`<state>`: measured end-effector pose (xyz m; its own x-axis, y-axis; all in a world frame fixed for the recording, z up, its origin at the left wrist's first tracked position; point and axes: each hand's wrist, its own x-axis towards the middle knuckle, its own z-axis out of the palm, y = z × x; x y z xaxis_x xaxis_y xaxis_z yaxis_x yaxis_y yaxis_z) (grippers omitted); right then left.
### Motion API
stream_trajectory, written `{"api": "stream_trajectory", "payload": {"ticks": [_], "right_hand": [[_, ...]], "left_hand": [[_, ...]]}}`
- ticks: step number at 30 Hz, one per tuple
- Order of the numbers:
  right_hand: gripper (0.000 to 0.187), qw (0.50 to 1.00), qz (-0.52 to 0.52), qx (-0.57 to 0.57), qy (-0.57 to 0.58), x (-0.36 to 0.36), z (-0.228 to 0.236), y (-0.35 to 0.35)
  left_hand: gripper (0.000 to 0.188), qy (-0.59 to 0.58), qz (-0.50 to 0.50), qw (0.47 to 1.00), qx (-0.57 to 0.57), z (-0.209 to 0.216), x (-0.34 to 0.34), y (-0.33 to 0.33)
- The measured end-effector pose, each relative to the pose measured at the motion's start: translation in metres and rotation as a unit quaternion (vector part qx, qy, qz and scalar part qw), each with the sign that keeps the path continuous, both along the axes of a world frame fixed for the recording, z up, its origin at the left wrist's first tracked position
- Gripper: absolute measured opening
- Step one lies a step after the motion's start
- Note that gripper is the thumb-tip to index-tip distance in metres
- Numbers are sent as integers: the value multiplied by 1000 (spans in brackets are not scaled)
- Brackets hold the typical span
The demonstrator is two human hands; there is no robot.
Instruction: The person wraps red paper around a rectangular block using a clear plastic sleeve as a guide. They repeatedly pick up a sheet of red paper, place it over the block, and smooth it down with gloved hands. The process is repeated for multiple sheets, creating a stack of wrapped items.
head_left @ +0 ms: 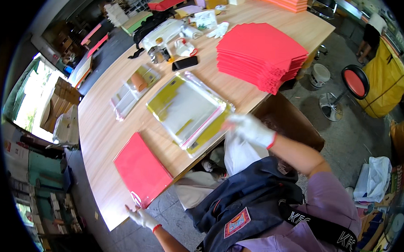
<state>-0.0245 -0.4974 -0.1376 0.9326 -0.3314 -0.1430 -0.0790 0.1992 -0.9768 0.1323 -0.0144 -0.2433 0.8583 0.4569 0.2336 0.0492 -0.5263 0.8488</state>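
My left hand (144,218), in a white glove with a red cuff, is at the near corner of a red folder (143,171) in a clear plastic sleeve. Its fingers look spread, beside or touching the sleeve's edge. The folder lies flat on the table's near left. My right hand (253,130), gloved the same way, is by the right edge of a stack of clear plastic bags (191,109) with yellowish patches. Motion smears its fingertips, so any grip on a bag cannot be made out. Farther back stands a tall stack of red folders (263,51).
On the wooden table (100,166) lie smaller clear packets (129,95) under a brown roll (139,81), a black phone (185,63), jars (158,53) and spare gloves (218,30). A cardboard box (298,126) stands below the right edge, near a red-seated stool (354,82).
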Motion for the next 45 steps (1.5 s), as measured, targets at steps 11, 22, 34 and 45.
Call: {"api": "stream_trajectory", "payload": {"ticks": [11,22,34,45], "right_hand": [[22,907,-419,45,-4,-82,25,-293],[23,912,-407,-1,-48,-31,50,-308],[34,969,-91,173,-153,-64,65,-151],[22,926,-106,359,43,-108,-64,-64]], "left_hand": [[43,-269,-260,921,113,42,15,-118],[30,-207,-371,878,221,67,-8,-207],[20,-3,-453,767,454,70,28,-313],[23,-98,-454,816,344,46,57,-294]]}}
